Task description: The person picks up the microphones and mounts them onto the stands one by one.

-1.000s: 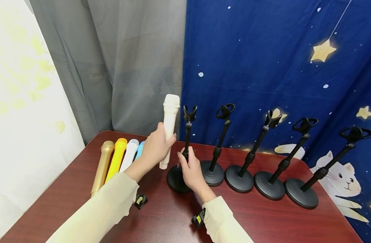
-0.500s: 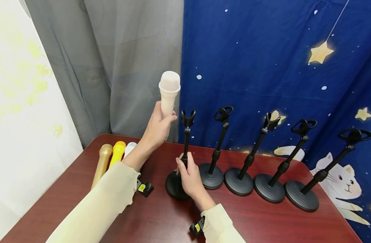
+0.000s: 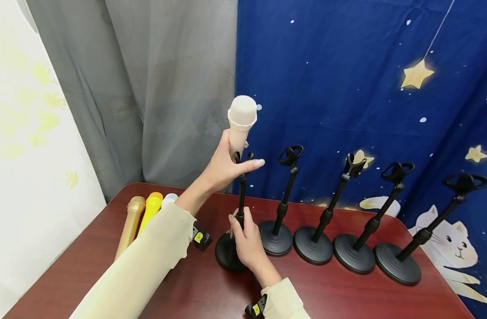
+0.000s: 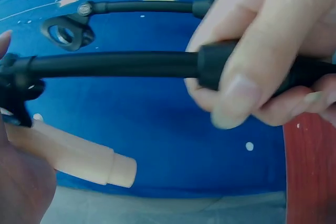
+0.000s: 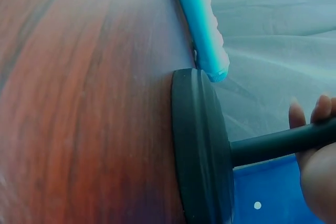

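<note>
My left hand [image 3: 221,168] holds a cream-white microphone [image 3: 242,113] head up, with the thumb stretched out to the right. The microphone's lower body [image 4: 89,153] slants beside the clip [image 4: 21,85] of the leftmost black microphone stand [image 3: 226,253]. Whether it sits inside the clip is hidden by my hand. My right hand [image 3: 249,246] grips that stand's pole around its collar [image 4: 212,64], above the round base [image 5: 202,145], which stands on the table.
Right of the held stand, several black microphone stands [image 3: 276,239] line the back of the reddish table [image 3: 203,283]. At left lie gold [image 3: 130,221], yellow [image 3: 152,206] and white [image 3: 170,198] microphones. A blue microphone [image 5: 202,24] lies near the held stand's base. Curtains hang behind.
My left hand has raised the microphone from beside the stand, tilted its head toward me, and then brought it right to the clip. My right hand has kept its grip on the pole.
</note>
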`<state>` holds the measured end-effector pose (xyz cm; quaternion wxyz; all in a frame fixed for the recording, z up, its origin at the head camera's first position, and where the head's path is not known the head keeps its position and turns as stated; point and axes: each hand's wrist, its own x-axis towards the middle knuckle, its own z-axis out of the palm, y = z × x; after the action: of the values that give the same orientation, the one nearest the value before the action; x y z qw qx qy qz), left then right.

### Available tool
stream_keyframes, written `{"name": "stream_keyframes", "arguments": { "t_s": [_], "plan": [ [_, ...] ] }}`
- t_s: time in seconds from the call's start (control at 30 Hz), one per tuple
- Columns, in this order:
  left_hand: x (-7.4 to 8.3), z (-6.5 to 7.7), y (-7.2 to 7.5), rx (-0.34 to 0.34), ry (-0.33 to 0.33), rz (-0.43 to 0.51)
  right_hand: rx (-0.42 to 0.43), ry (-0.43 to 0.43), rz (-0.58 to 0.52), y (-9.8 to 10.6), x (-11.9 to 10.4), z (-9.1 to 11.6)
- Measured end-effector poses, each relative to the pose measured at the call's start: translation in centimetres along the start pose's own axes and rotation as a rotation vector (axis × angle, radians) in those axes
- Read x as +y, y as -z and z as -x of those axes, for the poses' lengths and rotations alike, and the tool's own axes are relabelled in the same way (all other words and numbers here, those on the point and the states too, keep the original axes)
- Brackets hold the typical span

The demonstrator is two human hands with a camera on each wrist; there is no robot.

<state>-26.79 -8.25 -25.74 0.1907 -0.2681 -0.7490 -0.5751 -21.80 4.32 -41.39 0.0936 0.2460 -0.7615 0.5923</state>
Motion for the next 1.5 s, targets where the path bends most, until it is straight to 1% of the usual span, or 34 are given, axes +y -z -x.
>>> {"name": "stream_keyframes", "arguments": {
  "t_s": [0.1, 0.17, 0.33, 0.4, 0.57, 0.7, 0.83, 1.2, 1.3, 1.4, 1.5],
  "plan": [
    [-0.8, 0.0, -0.5, -0.003, -0.067, -0.011, 0.004, 0.003, 0.0, -0.2, 0.0, 0.2],
    [-1.2, 0.1, -0.7, 0.011, -0.102, -0.008, 0.003, 0.002, 0.002, -0.4, 0.1, 0.2],
    [-1.9, -0.1, -1.2, 0.03, -0.171, 0.066, 0.01, 0.01, 0.018, -0.5, 0.3, 0.2],
    [-2.1, -0.3, -1.4, 0.039, -0.185, 0.083, 0.018, 0.019, 0.026, -0.3, 0.5, 0.1],
    [-2.8, -0.3, -2.0, 0.083, -0.171, 0.086, 0.012, 0.038, 0.034, 0.2, 0.6, -0.4],
    [-3.4, 0.3, -2.3, 0.088, -0.154, 0.07, 0.003, 0.039, 0.031, 0.2, 0.6, -0.5],
    [-3.7, 0.6, -2.4, 0.104, -0.147, 0.061, -0.002, 0.035, 0.019, 0.2, 0.6, -0.4],
    [-3.3, 0.9, -2.8, 0.136, -0.101, 0.065, 0.008, 0.034, -0.007, 0.0, 0.8, -0.4],
    [-3.2, 1.1, -2.9, 0.149, -0.101, 0.059, 0.006, 0.027, -0.018, 0.0, 0.8, -0.5],
    [-3.0, 1.2, -2.7, 0.138, -0.116, 0.052, 0.003, 0.017, -0.031, 0.0, 0.8, -0.4],
    [-2.7, 1.3, -2.3, 0.112, -0.126, 0.041, 0.002, 0.02, -0.034, -0.1, 0.7, -0.3]
  ]
}}
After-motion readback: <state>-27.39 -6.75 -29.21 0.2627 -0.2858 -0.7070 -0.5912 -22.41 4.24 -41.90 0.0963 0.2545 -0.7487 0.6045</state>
